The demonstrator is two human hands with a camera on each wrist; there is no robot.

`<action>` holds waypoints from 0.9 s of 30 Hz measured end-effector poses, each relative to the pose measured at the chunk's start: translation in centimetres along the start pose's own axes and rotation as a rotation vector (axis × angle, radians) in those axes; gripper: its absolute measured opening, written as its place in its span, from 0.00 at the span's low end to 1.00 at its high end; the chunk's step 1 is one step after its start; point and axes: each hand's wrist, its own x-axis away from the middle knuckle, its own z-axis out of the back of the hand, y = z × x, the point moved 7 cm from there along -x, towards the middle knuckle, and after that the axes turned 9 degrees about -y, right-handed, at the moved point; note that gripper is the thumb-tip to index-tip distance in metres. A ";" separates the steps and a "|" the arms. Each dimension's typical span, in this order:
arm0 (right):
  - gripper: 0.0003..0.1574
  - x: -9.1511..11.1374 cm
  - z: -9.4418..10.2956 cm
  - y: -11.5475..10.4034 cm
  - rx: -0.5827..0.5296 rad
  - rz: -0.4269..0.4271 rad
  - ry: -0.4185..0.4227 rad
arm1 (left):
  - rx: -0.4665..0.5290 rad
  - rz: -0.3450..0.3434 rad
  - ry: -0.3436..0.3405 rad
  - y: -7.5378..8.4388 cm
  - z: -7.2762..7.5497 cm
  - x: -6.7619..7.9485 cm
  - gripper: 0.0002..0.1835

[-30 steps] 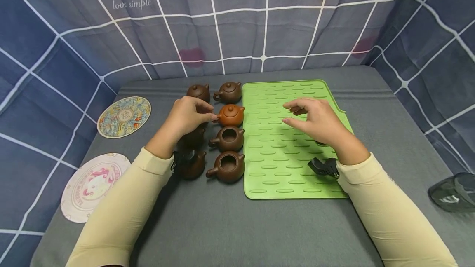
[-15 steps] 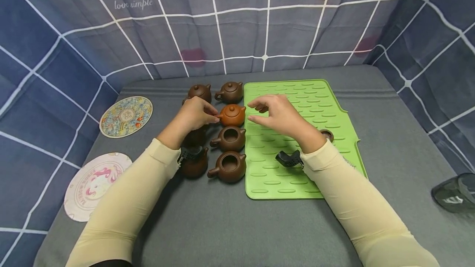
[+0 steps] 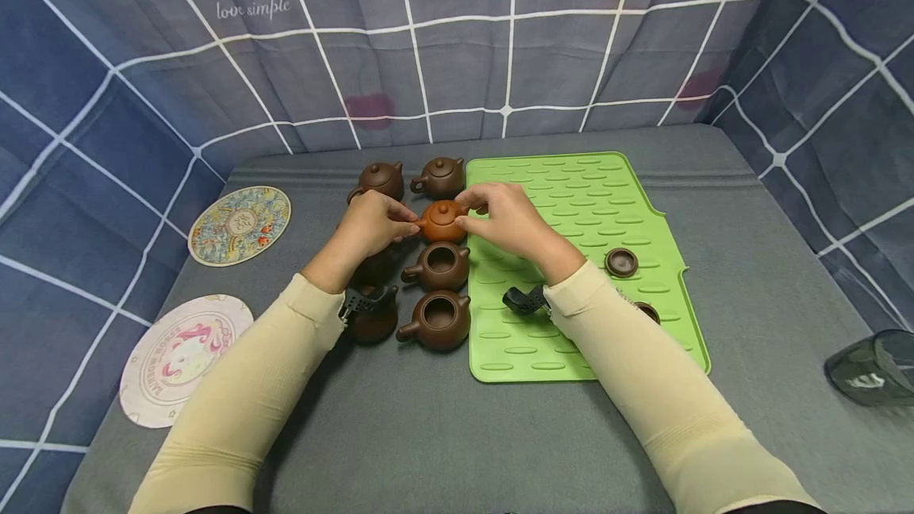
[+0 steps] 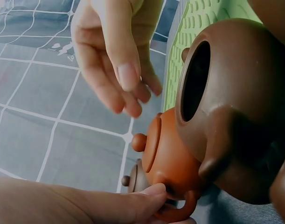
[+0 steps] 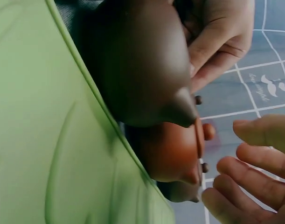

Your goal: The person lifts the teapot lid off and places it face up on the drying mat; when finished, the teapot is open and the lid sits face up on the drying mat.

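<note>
A reddish-orange teapot [image 3: 440, 224] with its lid on stands in the right column of teapots. My left hand [image 3: 374, 222] pinches its handle between thumb and fingers, also seen in the left wrist view. My right hand [image 3: 503, 220] is by the spout side, fingers loosely bent. Both wrist views show a gap between these fingers and the teapot's lid knob [image 4: 139, 142]. Nearer me are two dark brown teapots without lids, one just in front [image 3: 444, 282] and one closest [image 3: 441, 343]. Behind the orange one sits a lidded brown teapot [image 3: 440, 178].
More brown teapots form a left column, including a lidded one [image 3: 382, 179], partly hidden by my left arm. Two brown lids, one in full view [image 3: 621, 262], lie on the green mat [image 3: 514, 343]. Two round patterned mats lie left; a dark glass [image 3: 871, 370] lies far right.
My right hand has moved left across the green mat to the orange teapot, uncovering the lids on the mat. My left hand stays at the teapot's handle.
</note>
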 end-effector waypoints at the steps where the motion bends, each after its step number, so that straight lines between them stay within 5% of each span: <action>1: 0.19 -0.3 -0.1 0.0 0.011 -0.002 0.002 | 0.004 -0.002 0.002 0.0 0.0 0.0 0.10; 7: 0.22 -1.9 -0.8 0.0 0.078 -0.016 -0.013 | 0.006 -0.005 0.016 -0.1 0.1 0.0 0.10; 15: 0.25 -2.8 -2.1 0.7 0.035 -0.024 -0.017 | -0.001 0.005 0.011 -0.2 0.0 0.0 0.09; 27: 0.14 -2.9 -2.6 0.9 0.015 -0.060 0.083 | -0.018 0.005 0.024 -0.5 0.0 -0.1 0.09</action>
